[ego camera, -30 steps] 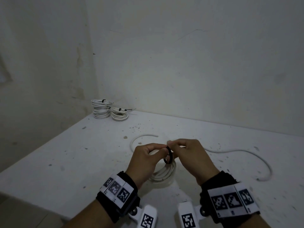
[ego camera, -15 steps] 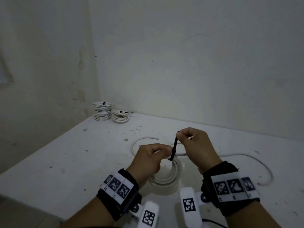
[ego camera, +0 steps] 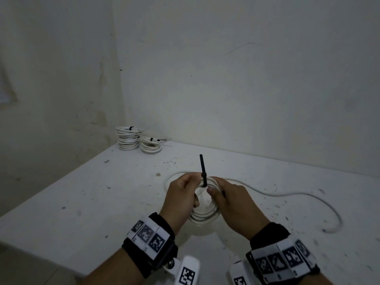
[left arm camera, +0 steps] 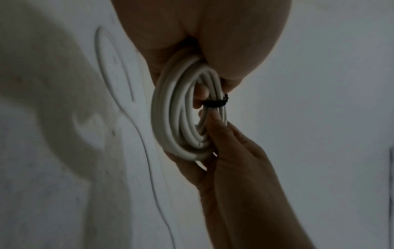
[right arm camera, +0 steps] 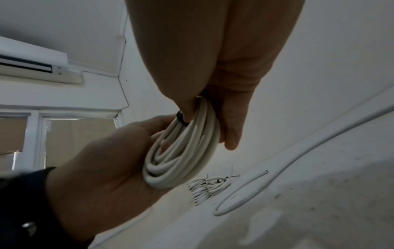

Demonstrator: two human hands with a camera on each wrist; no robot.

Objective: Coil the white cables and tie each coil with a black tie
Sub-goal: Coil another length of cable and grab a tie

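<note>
A white cable coil (ego camera: 203,214) is held upright above the table between both hands. My left hand (ego camera: 185,190) grips its left side with fingers curled through the middle. My right hand (ego camera: 223,197) grips its right side. A black tie (ego camera: 203,167) is cinched round the top of the coil, its tail standing straight up between the hands. In the left wrist view the tie (left arm camera: 213,103) bands the coil (left arm camera: 177,121) tightly. In the right wrist view the coil (right arm camera: 183,151) sits between the left hand (right arm camera: 106,168) and the right hand's fingers (right arm camera: 230,128).
Two stacks of tied white coils (ego camera: 127,138) (ego camera: 151,146) stand in the far left corner of the white table (ego camera: 82,202), against the wall. A loose white cable (ego camera: 287,195) snakes across the table behind and to the right of my hands.
The tie went from a loose loop to a tight band round the coil. My right hand pulled the tail up, then let it go and took hold of the coil's right side.
</note>
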